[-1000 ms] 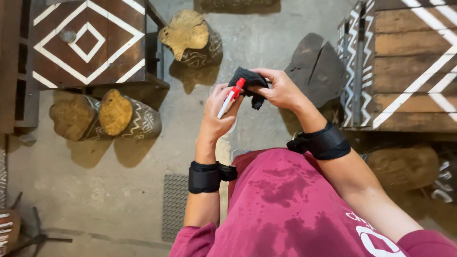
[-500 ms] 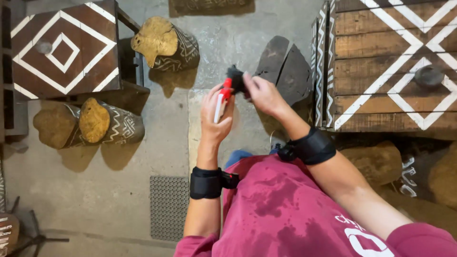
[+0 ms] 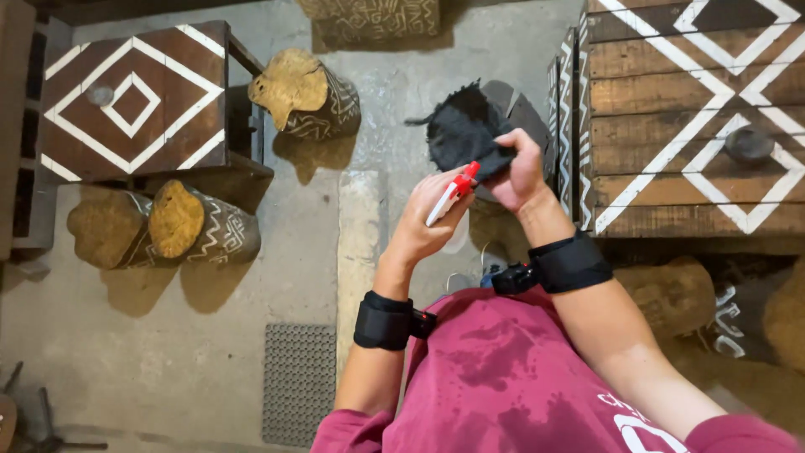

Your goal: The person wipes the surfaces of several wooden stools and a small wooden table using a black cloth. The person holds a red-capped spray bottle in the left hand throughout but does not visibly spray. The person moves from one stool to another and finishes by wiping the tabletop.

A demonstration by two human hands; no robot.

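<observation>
My left hand (image 3: 422, 225) holds a white pen-like tool with a red tip (image 3: 451, 193), angled up to the right. My right hand (image 3: 516, 170) grips a dark, ragged piece of cloth (image 3: 461, 130) that spreads open above the tool's red tip. The two hands meet in front of my chest, over the concrete floor. Both wrists wear black bands. A dark red shirt fills the bottom of the view.
A brown wooden table with white diamond lines (image 3: 134, 101) stands at the left, a larger one (image 3: 696, 117) at the right. Carved log stools (image 3: 306, 92) (image 3: 180, 222) sit on the floor. A grey rubber mat (image 3: 300, 394) lies near my feet.
The cloth was bunched in my right hand and has now spread open above the tool. My view has shifted, so the tables and stools sit differently in frame.
</observation>
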